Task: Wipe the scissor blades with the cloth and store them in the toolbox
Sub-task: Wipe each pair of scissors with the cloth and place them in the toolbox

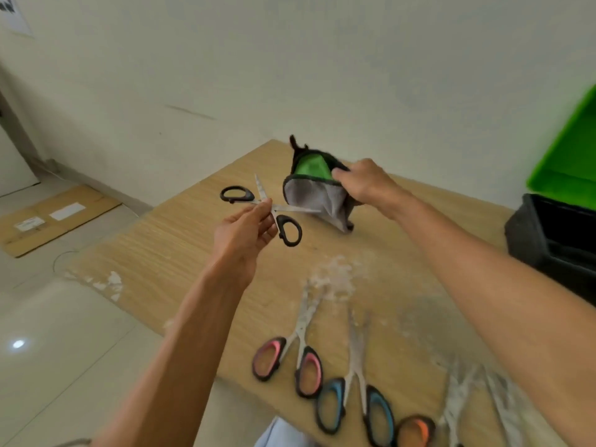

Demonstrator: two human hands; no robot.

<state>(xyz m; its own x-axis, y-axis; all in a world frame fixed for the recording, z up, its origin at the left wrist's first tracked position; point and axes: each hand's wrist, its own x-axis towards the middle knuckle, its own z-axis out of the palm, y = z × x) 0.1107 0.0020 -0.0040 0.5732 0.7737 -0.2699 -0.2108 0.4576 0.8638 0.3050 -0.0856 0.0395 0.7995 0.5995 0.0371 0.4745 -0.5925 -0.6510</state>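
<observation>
My left hand (248, 227) pinches black-handled scissors (290, 229) near the pivot and holds them in the air with the blades spread wide. One blade points right and its tip touches the cloth (314, 195). My right hand (364, 182) grips that cloth, grey with a green and black part, and holds it up above the wooden table (180, 240). The toolbox (554, 233), black with a raised green lid (571, 156), stands open at the right edge of the table.
Near the table's front edge lie pink-handled scissors (290, 359), blue-handled scissors (354, 401) and orange-handled scissors (419, 430), with white-smeared blades (503, 398) further right. White powder (335, 279) dusts the middle of the table. A cardboard sheet (54, 217) lies on the tiled floor at left.
</observation>
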